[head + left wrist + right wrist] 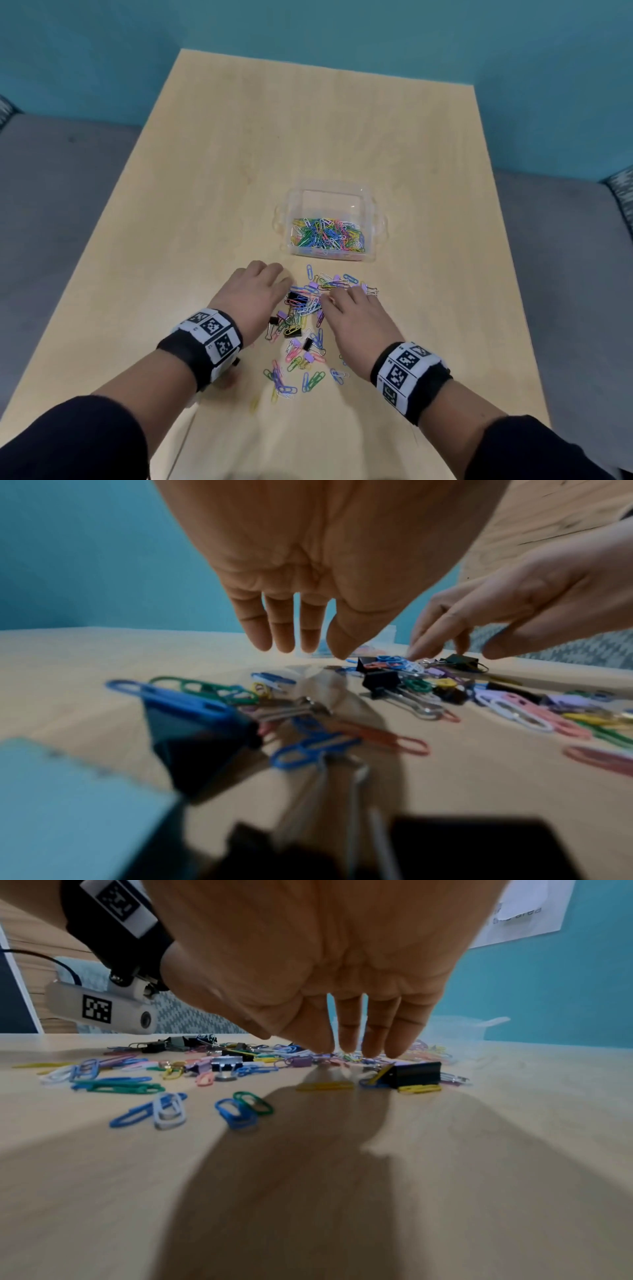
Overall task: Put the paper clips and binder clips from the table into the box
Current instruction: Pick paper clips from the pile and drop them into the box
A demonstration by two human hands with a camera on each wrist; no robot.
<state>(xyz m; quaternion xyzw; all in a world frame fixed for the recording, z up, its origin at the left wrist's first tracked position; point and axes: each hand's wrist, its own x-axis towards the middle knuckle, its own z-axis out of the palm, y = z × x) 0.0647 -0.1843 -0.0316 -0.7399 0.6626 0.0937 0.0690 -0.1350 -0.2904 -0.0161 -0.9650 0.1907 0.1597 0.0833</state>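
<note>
Both hands are down at the scattered pile on the table [212, 192], palms facing the wood. Left hand [255, 294]: fingers extended and slightly spread, pointing down at the table at the pile's left edge; in the left wrist view the fingertips [263, 642] are straight and hold nothing, the thumb tip just above or at a blue paper clip beside a black binder clip [366, 664]; actual contact cannot be confirmed. Right hand [356, 313]: fingers likewise straight and close together, tips down in the far part of the pile; the right wrist view shows the fingertips [373, 1047] touching or just over purple and pastel clips, nothing pinched or curled around. Paper clips [310, 322], many colours, lie loose between and in front of the two hands, with a thinner scatter trailing toward the near table edge between the wrists. Binder clips [310, 344], black and lilac, are mixed through the same pile; one larger black binder clip [416, 1073] sits just beside the right fingertips with a yellow paper clip against it. The box [330, 222], clear plastic with side handles, stands on the table just beyond the pile, apart from both hands, open at the top and already holding a layer of coloured paper clips. Each wrist carries a black band with printed square markers [212, 330]. Behind the table: a teal wall [342, 24] and grey upholstery [58, 192] at both sides.
</note>
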